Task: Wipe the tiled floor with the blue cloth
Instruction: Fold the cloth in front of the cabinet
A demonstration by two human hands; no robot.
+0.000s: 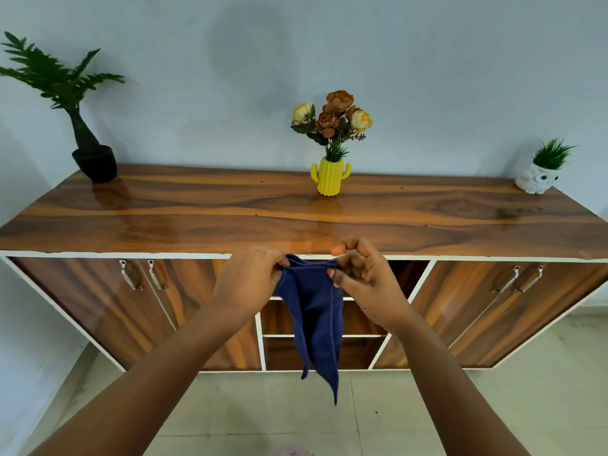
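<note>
While pinching the top edge of the blue cloth (316,311), both hands held up side by side in front of the table (230,209): left hand (250,278) closed on the cloth's left corner, right hand (362,274) gripping the right corner with thumb and fingers, the remaining fingers loosely curled. Cloth hanging free in the air between the hands, bunched at the top, drooping in two points well above the tiled floor (460,406), touching neither floor nor table. Directly behind the cloth, open shelves (329,335) in the middle of the table's front, flanked by wooden doors with metal handles (141,274) on the left and the right. On the glossy wooden top, far side: yellow cactus-shaped vase (330,177) with orange and cream flowers in the middle, black pot (95,161) with a leafy green plant at far left, white owl-shaped pot (534,181) with a small green tuft at far right. Pale blue wall (460,60) behind.
</note>
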